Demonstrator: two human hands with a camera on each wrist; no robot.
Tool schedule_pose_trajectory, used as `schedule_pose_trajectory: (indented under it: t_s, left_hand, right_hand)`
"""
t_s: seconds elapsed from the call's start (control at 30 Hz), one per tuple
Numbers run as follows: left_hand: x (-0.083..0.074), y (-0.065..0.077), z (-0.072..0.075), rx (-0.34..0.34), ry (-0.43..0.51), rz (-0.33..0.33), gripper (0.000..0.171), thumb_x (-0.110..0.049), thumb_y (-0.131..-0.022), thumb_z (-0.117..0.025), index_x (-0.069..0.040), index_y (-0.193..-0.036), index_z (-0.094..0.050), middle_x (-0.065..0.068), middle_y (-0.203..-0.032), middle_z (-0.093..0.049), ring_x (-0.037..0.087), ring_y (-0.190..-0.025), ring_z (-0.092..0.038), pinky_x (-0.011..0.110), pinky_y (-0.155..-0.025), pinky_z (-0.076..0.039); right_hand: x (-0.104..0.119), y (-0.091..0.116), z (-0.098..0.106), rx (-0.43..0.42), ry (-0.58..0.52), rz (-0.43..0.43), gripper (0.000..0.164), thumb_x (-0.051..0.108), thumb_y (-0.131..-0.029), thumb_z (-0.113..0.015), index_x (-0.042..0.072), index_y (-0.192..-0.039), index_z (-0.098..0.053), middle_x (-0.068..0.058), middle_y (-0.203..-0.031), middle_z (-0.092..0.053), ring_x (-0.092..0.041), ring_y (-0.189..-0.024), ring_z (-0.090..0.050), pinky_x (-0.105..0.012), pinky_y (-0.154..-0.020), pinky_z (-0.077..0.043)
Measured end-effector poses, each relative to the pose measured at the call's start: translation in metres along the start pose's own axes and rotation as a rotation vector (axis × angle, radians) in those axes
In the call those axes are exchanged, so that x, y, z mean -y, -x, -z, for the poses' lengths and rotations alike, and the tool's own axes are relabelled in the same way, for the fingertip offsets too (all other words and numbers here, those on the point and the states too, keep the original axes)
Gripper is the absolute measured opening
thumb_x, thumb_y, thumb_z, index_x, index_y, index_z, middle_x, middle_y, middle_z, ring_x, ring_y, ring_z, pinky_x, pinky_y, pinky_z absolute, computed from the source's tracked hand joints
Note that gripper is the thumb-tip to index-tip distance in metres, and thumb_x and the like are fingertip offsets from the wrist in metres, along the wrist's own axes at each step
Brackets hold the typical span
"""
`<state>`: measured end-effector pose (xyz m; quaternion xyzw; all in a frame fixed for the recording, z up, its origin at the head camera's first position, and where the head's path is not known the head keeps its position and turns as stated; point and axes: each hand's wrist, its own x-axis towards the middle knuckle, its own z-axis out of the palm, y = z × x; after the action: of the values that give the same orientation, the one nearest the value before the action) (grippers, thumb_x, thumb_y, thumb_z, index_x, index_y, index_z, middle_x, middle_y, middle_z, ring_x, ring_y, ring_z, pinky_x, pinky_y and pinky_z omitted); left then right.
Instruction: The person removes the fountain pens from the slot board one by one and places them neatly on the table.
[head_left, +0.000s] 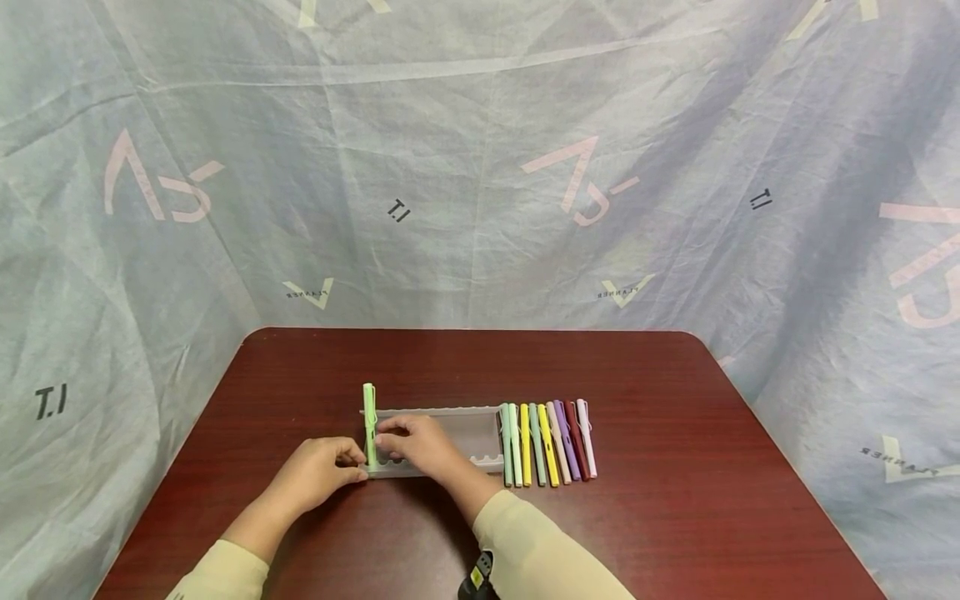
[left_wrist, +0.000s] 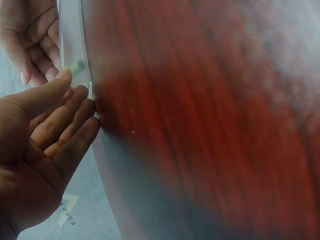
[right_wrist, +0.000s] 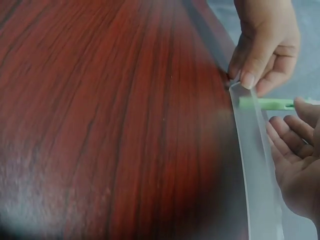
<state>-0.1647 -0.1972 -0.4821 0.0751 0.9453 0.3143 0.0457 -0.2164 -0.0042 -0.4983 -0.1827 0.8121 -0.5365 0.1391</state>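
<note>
A translucent plastic pen tray (head_left: 476, 435) with notched long rims lies on the table. At its left end a light green pen (head_left: 370, 417) with a clip lies across both rims. My left hand (head_left: 322, 471) is at the tray's near left corner; in the right wrist view the left thumb (right_wrist: 249, 80) and fingers pinch that corner. My right hand (head_left: 420, 442) is over the tray, just right of the green pen, with loosely bent fingers. In the right wrist view the right thumb (right_wrist: 305, 110) is beside the pen; whether it touches cannot be told.
Several capped pens lie side by side right of the tray, among them a yellow pen (head_left: 526, 446), a purple pen (head_left: 567, 442) and a dark red pen (head_left: 577, 440). The dark red-brown table (head_left: 660, 533) backs onto a printed grey cloth (head_left: 480, 250).
</note>
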Motion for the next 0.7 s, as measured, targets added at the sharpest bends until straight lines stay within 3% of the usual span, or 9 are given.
schedule_pose_trajectory:
  t_s: [0.27, 0.7]
  left_hand:
    - [0.0008, -0.0004, -0.0007, 0.008, 0.000, 0.011, 0.013, -0.020, -0.080, -0.081, -0.024, -0.086, -0.071, -0.011, -0.084, -0.069, 0.007, -0.080, -0.063, 0.034, -0.073, -0.053]
    - [0.0004, -0.0007, 0.0001, 0.020, 0.000, 0.018, 0.012, -0.021, -0.080, -0.081, -0.023, -0.088, -0.071, -0.010, -0.085, -0.070, 0.007, -0.081, -0.064, 0.035, -0.075, -0.053]
  right_hand:
    - [0.0038, -0.0053, -0.0086, -0.014, 0.042, -0.014, 0.024, 0.027, -0.090, -0.071, 0.009, -0.105, -0.073, 0.000, -0.090, -0.072, -0.012, -0.066, -0.067, -0.021, -0.058, -0.051]
    - [0.0068, -0.0052, -0.0094, -0.010, -0.010, 0.002, 0.013, 0.022, -0.089, -0.073, 0.010, -0.093, -0.071, 0.004, -0.082, -0.068, -0.014, -0.065, -0.069, -0.021, -0.057, -0.051]
